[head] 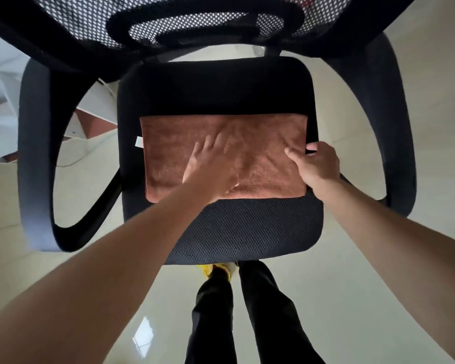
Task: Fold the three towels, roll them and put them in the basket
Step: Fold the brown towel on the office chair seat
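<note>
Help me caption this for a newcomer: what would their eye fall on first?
A brown towel lies flat in the middle of the black chair seat. The left hand presses flat on its centre, while the right hand grips its right edge.

I have both bare forearms reaching forward and down. My left grip (210,164) lies flat, palm down, fingers spread and blurred; my right grip (317,165) curls, thumb on top, pinching the right edge of the towel (260,143).
</note>
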{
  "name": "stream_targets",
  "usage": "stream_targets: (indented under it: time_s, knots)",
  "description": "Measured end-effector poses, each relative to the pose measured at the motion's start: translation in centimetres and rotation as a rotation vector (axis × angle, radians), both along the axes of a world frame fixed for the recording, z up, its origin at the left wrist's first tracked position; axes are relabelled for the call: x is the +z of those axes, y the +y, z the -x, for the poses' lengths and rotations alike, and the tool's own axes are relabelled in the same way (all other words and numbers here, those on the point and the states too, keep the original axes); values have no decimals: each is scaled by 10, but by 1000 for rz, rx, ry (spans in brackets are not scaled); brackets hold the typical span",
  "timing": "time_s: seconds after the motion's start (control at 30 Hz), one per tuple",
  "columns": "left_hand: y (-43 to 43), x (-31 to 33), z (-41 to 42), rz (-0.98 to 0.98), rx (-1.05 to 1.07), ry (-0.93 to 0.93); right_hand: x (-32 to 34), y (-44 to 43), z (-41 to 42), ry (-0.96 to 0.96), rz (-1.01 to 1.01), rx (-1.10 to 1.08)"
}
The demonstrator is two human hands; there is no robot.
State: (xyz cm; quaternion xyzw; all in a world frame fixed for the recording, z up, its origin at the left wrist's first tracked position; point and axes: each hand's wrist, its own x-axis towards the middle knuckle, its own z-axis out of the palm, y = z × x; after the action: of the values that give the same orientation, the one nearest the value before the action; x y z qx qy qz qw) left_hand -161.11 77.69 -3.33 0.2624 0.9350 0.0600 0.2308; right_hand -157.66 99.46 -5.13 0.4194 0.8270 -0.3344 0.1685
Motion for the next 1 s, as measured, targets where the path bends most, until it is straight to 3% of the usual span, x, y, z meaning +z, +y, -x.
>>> stream_targets:
  time_s: [0.13,0.3,0.57,0.63,0.83,1.0]
  knots:
    - [0,-25,22,212,-132,-47,-5,10,13,-10,50,35]
    - [-2,-48,24,254,-188,25,-19,19,18,-39,147,63]
    - [3,-36,24,279,-184,-18,5,18,22,-79,435,-15]
    - [-8,-27,21,215,-93,-10,19,21,21,-28,463,42]
    - [-96,5,2,35,473,91,72,9,32,167,473,162]
    - [-142,14,-23,-20,910,-70,84,-66,48,226,476,270]
